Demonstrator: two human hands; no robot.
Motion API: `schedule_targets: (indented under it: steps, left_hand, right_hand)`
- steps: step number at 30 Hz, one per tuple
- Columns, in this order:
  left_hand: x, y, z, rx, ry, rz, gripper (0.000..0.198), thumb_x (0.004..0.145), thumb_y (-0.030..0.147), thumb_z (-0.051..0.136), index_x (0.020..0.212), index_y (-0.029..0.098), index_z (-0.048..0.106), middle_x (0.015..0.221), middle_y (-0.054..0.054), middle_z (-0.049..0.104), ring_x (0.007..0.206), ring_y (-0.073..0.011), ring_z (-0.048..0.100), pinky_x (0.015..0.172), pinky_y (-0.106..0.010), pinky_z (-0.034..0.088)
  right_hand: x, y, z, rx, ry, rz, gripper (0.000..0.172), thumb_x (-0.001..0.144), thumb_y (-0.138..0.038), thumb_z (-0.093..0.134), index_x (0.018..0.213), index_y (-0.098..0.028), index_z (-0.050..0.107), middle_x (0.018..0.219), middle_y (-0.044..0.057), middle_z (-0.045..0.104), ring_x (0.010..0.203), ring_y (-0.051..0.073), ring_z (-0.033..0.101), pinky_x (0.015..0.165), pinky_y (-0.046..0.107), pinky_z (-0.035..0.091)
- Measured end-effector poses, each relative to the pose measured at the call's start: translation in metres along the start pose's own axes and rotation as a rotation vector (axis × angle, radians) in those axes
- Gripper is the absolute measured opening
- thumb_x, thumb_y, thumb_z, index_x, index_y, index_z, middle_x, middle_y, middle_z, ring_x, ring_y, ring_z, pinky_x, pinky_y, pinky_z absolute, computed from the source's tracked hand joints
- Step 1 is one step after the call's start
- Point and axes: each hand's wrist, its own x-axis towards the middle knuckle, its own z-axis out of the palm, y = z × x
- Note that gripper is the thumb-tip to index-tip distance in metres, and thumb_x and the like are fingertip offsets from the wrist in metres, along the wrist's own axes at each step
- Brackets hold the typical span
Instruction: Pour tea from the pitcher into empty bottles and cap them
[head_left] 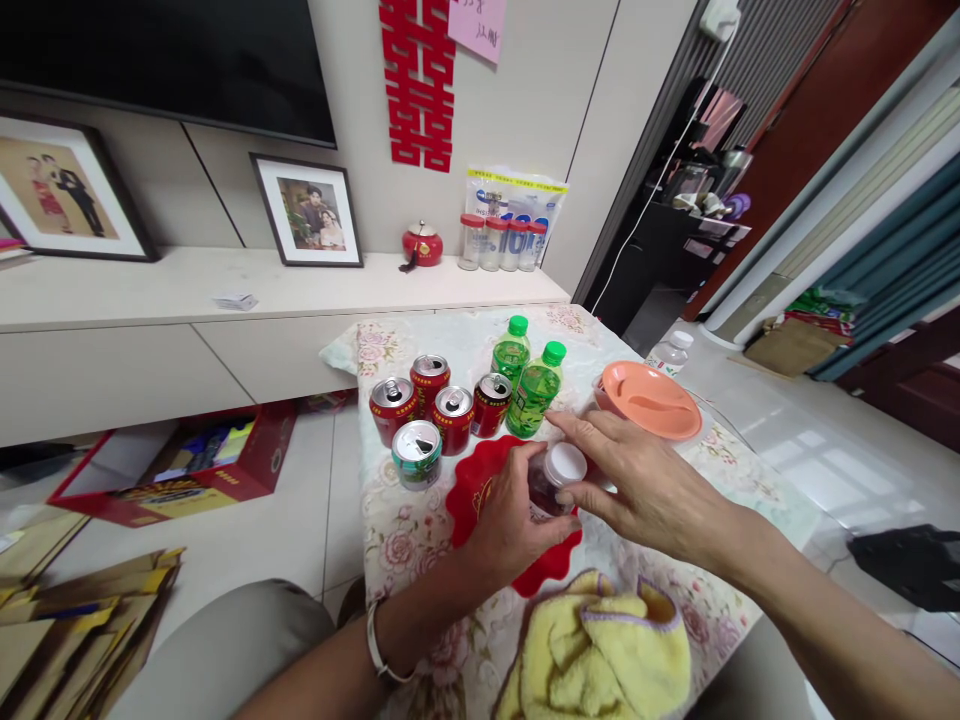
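Observation:
A dark drink bottle with a white cap (565, 465) stands over the red scalloped tray (466, 505). My left hand (506, 520) is closed around its left side. On the other side, my right hand (637, 478) has its fingers stretched out and apart, with the thumb close by the cap; whether it touches cannot be made out. Behind my hands are two green tea bottles (534, 398) with green caps. Several red drink cans (452, 420) and a short teal can (417, 455) are grouped to the left. The lower part of the held bottle is hidden by my fingers.
A crumpled yellow towel (600, 655) lies at the table's near edge. An orange divided dish (651, 400) and a clear white-capped bottle (670, 352) are at the right. Behind the table runs a white cabinet (300, 300) bearing framed photos, a red pot and glass jars.

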Motion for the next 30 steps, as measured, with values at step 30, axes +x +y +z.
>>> schedule_targets:
  steps: [30]
  left_hand:
    - [0.000, -0.004, 0.001, 0.055, -0.012, 0.003, 0.075, 0.069, 0.028, 0.085, 0.134, 0.024, 0.048, 0.128, -0.009, 0.067, 0.114, -0.0294, 0.068, 0.096, -0.045, 0.057]
  right_hand:
    - [-0.003, -0.004, 0.012, 0.152, 0.064, -0.001, 0.036, 0.099, -0.021, 0.057, 0.135, -0.018, 0.059, 0.117, 0.014, 0.068, 0.106, 0.028, 0.065, 0.088, 0.047, 0.060]
